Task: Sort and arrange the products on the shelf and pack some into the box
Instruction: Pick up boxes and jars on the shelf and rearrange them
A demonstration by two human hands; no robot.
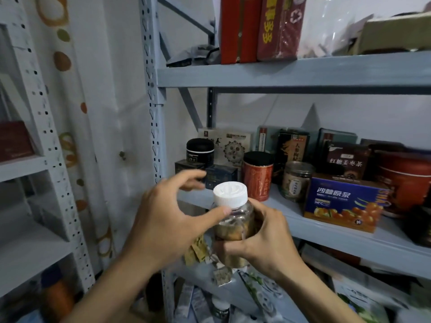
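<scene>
A clear plastic jar (235, 220) with a white screw cap (230, 194) and brownish contents is held up in front of the middle shelf (349, 238). My right hand (261, 238) grips the jar's body from the right, fingers curled round it. My left hand (168, 217) is beside the cap on the left; its thumb touches the jar just under the cap while the other fingers arch above, apart from the cap.
On the middle shelf stand a black-lidded jar (200, 151), a red tin (257, 176), a small clear jar (296, 180), a blue-and-orange box (345, 203) and dark boxes behind. Red boxes (258, 29) are on the upper shelf. Loose packets (233, 297) crowd the lower shelf. A second rack (35, 171) stands left.
</scene>
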